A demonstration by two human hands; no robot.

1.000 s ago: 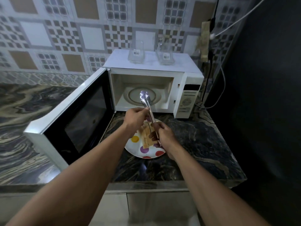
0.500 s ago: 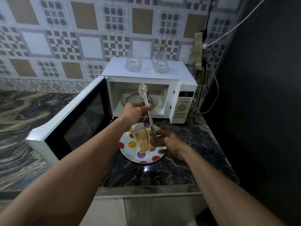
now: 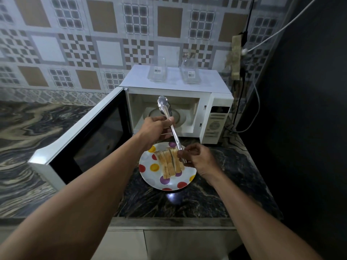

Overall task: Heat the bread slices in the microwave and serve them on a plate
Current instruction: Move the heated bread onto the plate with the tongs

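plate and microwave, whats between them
In the head view, the left hand holding the tongs hangs between plate and microwave; the counter beneath looks bare.

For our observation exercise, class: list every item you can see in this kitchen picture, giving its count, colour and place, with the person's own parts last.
microwave: one, white, door open, on the counter against the tiled wall
glass containers: two, clear, on top of the microwave
tongs: one, silver, held in front of the open microwave
plate: one, white with coloured dots, on the counter before the microwave
bread slices: several, pale brown, in a row on the plate
counter: one, dark marbled
cables: white and black, by the right wall
left hand: gripping the tongs mid-length
right hand: holding the tongs' handle end, over the plate
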